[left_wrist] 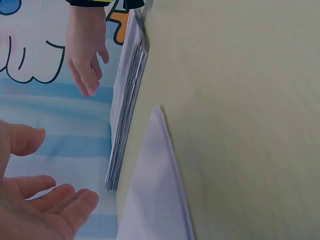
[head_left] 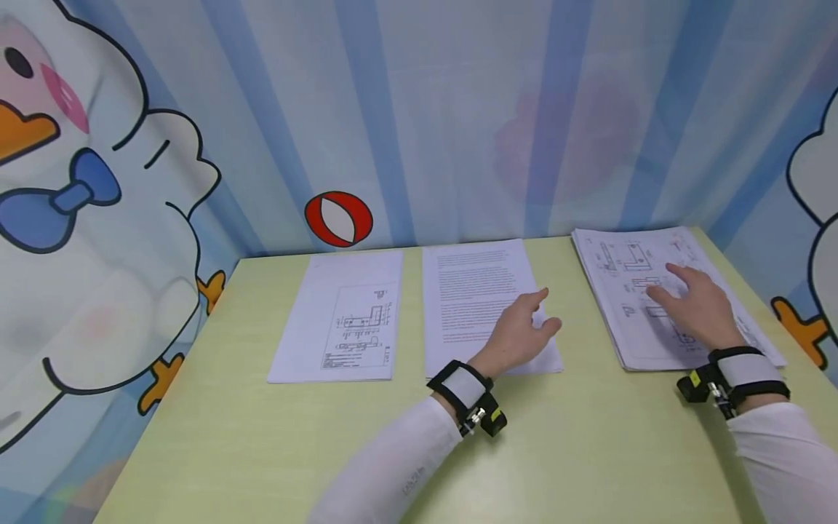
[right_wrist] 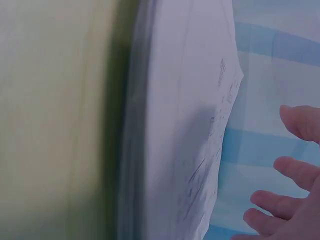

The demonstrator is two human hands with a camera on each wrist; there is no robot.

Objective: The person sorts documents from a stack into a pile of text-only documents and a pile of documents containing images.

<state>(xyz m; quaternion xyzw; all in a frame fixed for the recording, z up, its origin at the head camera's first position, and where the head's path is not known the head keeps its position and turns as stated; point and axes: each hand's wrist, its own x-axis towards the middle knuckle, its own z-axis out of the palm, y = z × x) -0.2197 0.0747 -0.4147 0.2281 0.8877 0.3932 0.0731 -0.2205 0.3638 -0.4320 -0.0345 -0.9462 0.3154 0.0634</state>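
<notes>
Over the lower right part of the middle printed sheets [head_left: 474, 280] hovers my left hand [head_left: 517, 335], fingers loosely extended and holding nothing. In the left wrist view, its thumb and fingers [left_wrist: 80, 202] are apart, with a gap between them and the sheets' corner [left_wrist: 159, 175]. My right hand [head_left: 703, 309] is above the thick paper stack [head_left: 628, 320] at the right, whose top page carries technical drawings. The right wrist view shows that hand [right_wrist: 295, 200] with spread fingers, clear of the stack [right_wrist: 172, 100], and its shadow falls across the page.
A third, thin set of sheets [head_left: 301, 327] with a drawing lies at the left of the pale yellow table [head_left: 275, 451]. Behind the table hangs a blue striped curtain [head_left: 445, 145] with cartoon ducks and a red-and-white ball [head_left: 360, 211].
</notes>
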